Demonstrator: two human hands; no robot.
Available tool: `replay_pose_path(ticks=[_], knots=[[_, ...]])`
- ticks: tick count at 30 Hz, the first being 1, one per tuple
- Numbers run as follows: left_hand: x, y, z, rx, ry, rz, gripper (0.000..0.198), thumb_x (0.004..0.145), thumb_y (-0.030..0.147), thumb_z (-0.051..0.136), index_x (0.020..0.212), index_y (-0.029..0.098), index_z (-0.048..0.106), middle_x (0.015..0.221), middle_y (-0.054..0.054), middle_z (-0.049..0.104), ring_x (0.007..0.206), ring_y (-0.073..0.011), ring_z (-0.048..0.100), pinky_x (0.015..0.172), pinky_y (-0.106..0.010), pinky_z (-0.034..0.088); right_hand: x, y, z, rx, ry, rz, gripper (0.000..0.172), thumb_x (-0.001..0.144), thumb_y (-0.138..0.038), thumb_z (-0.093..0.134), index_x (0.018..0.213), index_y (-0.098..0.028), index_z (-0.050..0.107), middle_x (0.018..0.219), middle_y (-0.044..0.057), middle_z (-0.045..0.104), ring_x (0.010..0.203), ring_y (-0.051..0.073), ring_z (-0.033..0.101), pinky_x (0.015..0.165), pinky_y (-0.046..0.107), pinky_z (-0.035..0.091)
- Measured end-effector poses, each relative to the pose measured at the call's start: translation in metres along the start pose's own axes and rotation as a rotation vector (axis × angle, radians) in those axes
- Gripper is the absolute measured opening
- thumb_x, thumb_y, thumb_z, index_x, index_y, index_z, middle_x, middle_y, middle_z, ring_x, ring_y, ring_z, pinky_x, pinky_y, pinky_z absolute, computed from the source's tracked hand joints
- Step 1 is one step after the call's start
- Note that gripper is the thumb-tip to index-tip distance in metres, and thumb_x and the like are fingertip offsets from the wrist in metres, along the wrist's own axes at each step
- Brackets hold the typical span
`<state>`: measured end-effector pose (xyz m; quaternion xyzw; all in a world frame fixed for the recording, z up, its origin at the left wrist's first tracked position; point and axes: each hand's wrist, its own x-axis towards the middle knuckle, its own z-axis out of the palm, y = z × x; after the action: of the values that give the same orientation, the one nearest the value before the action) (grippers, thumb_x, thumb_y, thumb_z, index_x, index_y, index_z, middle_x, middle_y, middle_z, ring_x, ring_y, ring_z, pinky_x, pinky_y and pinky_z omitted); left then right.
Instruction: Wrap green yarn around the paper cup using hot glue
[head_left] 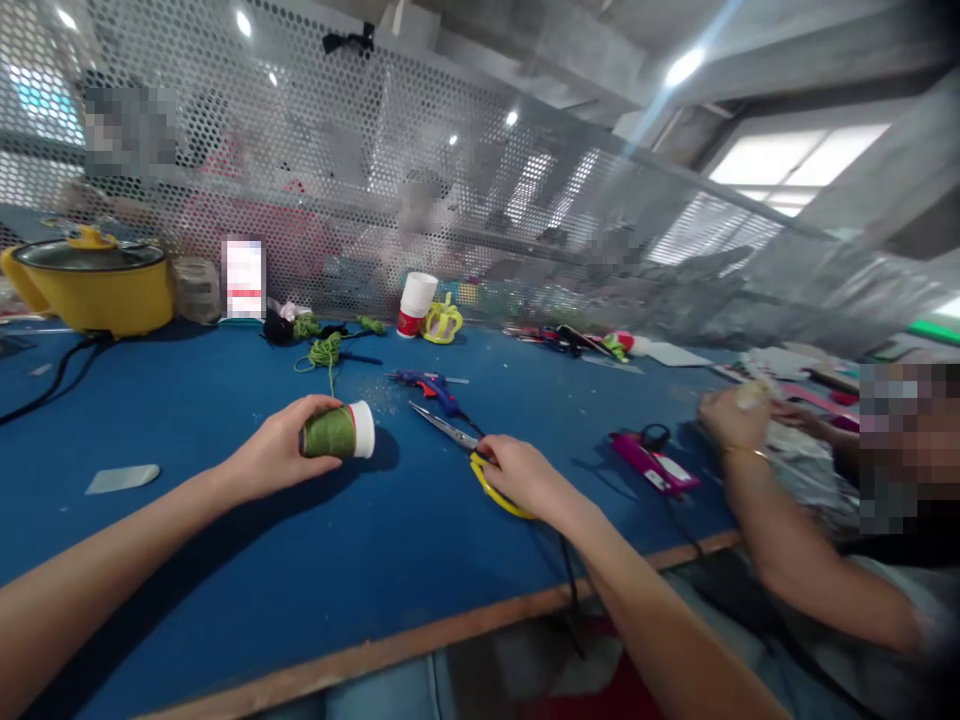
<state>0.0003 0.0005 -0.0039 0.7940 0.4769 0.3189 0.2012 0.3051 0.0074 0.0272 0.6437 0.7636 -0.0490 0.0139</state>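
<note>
My left hand (281, 445) is wrapped round a paper cup (341, 432) lying on its side, mostly covered in green yarn with its white rim pointing right. A strand of green yarn (324, 352) trails from it toward the back of the table. My right hand (517, 472) rests closed on the yellow handles of a pair of scissors (459, 445), whose steel blades point up and left across the blue table (225, 560).
A blue glue gun (431, 385) lies behind the scissors. A red-and-white cup (415, 304) and a yellow crown-shaped piece (442, 322) stand by the perforated screen. A yellow pot (94, 285) sits far left. A co-worker's hands (731, 415) work at right, beside a pink tool (654, 465).
</note>
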Motion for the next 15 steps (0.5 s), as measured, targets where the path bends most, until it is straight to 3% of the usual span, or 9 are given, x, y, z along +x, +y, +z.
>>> replay_pose_path(ticks=[5,10,15], knots=[[-0.001,-0.003,0.000,-0.012,-0.028,-0.019,0.052,0.067,0.039,0.060,0.112,0.020,0.042,0.108,-0.007,0.056,0.092,-0.0237,0.056,0.079,-0.034,0.045,-0.009,0.013,-0.002,-0.090,0.009,0.116,0.026,0.078,-0.014,0.044,0.099,-0.012,0.059,0.099,0.012,0.060,0.087,0.018,0.055,0.067,0.022,0.037],[-0.002,-0.007,0.001,0.001,-0.046,-0.026,0.054,0.067,0.041,0.061,0.113,0.020,0.042,0.106,-0.007,0.056,0.089,-0.0238,0.057,0.076,-0.033,0.045,0.000,0.021,-0.010,-0.125,-0.126,0.160,0.019,0.076,-0.014,0.045,0.083,-0.017,0.063,0.079,0.007,0.064,0.068,0.016,0.058,0.052,0.023,0.032],[-0.002,-0.007,0.000,0.010,-0.040,-0.019,0.053,0.067,0.041,0.060,0.112,0.020,0.043,0.106,-0.007,0.057,0.088,-0.0237,0.057,0.076,-0.033,0.045,0.013,0.029,-0.016,-0.182,-0.107,0.230,0.022,0.073,-0.008,0.045,0.081,-0.016,0.063,0.083,0.010,0.063,0.076,0.020,0.059,0.054,0.025,0.032]])
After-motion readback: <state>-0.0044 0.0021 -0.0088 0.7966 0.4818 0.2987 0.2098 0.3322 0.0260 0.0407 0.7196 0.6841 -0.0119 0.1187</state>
